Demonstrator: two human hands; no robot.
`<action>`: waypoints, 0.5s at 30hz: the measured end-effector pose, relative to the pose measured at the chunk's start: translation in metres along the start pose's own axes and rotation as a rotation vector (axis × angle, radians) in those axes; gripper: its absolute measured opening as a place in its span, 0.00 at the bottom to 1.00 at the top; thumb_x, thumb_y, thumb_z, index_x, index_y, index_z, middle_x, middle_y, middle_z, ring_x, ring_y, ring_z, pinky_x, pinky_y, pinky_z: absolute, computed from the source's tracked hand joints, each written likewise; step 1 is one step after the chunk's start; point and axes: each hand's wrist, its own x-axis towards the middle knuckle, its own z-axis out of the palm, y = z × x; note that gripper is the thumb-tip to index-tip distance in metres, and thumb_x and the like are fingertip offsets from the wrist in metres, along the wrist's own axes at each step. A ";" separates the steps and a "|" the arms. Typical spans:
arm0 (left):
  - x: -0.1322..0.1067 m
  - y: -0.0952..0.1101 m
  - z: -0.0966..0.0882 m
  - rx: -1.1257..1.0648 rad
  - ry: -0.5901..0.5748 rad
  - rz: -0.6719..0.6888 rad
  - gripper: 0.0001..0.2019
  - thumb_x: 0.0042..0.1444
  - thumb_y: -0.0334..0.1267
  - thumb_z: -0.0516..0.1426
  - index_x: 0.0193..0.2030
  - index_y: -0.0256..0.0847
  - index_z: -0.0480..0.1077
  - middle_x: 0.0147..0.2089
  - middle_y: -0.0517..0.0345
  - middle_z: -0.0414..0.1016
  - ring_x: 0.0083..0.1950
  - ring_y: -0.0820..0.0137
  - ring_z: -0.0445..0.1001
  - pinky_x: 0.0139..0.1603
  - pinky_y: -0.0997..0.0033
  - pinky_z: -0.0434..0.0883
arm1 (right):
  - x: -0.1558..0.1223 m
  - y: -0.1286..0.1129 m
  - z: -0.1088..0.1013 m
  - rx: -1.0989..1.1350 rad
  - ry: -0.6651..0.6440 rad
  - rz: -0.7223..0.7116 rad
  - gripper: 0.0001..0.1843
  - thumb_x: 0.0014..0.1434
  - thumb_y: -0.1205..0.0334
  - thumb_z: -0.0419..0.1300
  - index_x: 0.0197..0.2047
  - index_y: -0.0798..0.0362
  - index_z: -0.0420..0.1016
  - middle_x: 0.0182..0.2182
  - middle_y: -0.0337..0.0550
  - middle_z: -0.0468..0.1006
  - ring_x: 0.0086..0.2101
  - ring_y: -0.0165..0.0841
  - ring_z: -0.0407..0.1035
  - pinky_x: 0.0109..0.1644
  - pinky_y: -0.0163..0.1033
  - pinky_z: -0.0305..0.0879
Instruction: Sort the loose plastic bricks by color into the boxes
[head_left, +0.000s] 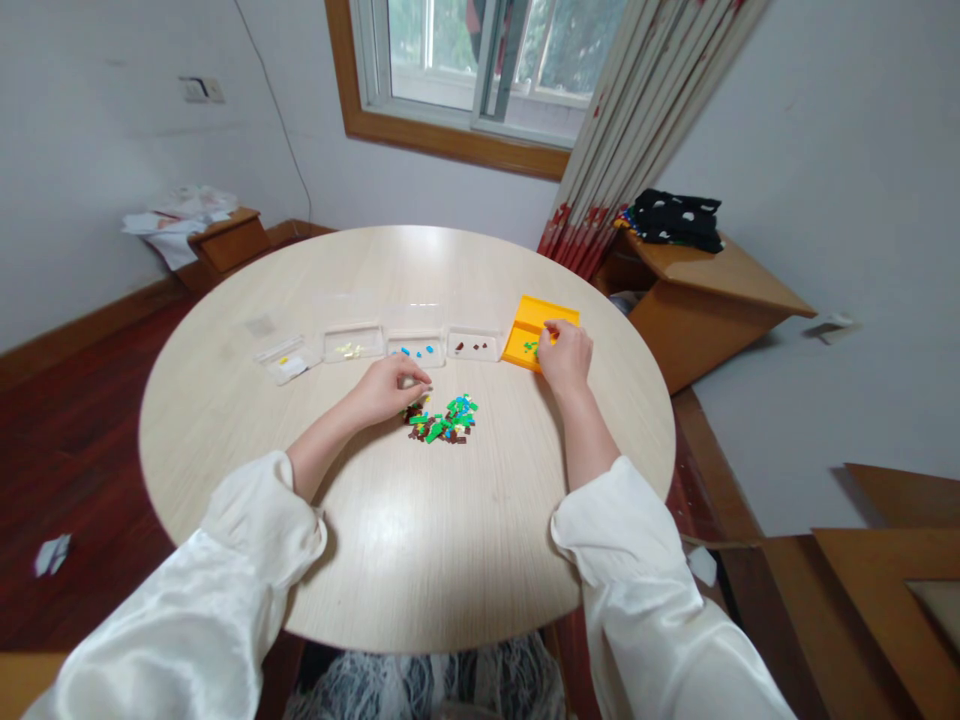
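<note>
A loose pile of small building bricks [442, 420] in green, brown, blue and pale yellow lies mid-table. My left hand [390, 388] is at the pile's left edge, fingers curled together; whatever they pinch is too small to name. Over the yellow tray [521, 345] at the right is my right hand [566, 352], its fingers closed above a few green bricks [531, 348]; I cannot make out anything in them. Left of that tray stand clear boxes: one with brown bricks [475, 346], one with blue bricks [418, 351], one with pale yellow bricks [348, 350].
A clear case [287, 362] with a yellow piece sits at the left end of the row. The round table [405, 560] has its near edge by my lap. Beyond it are a curtain [630, 120] and a wooden cabinet [712, 300] with dark cloth on top.
</note>
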 end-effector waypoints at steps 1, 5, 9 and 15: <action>0.000 0.000 0.000 0.009 -0.030 0.010 0.07 0.48 0.35 0.58 0.30 0.38 0.78 0.33 0.54 0.75 0.35 0.69 0.70 0.39 0.68 0.66 | 0.000 0.000 0.000 0.006 -0.006 -0.001 0.18 0.56 0.67 0.49 0.45 0.59 0.77 0.41 0.56 0.79 0.42 0.44 0.69 0.49 0.50 0.60; -0.001 0.003 0.001 0.032 -0.094 0.016 0.06 0.48 0.35 0.58 0.28 0.39 0.77 0.30 0.56 0.76 0.33 0.70 0.70 0.39 0.70 0.67 | 0.000 -0.001 0.001 0.023 -0.016 -0.003 0.18 0.57 0.67 0.49 0.45 0.59 0.77 0.41 0.56 0.79 0.42 0.44 0.70 0.49 0.51 0.61; -0.001 0.003 0.003 0.031 -0.118 -0.010 0.05 0.47 0.35 0.60 0.26 0.38 0.77 0.28 0.55 0.76 0.31 0.71 0.69 0.36 0.71 0.66 | 0.000 -0.001 0.003 0.044 -0.011 -0.010 0.18 0.57 0.67 0.49 0.45 0.59 0.77 0.42 0.56 0.79 0.42 0.43 0.70 0.51 0.50 0.62; -0.001 0.006 0.003 0.022 -0.127 -0.052 0.04 0.46 0.31 0.59 0.24 0.38 0.76 0.27 0.56 0.75 0.28 0.72 0.68 0.33 0.72 0.65 | -0.001 -0.002 0.006 0.073 0.005 -0.045 0.19 0.56 0.68 0.49 0.44 0.59 0.77 0.42 0.54 0.79 0.41 0.42 0.71 0.51 0.50 0.64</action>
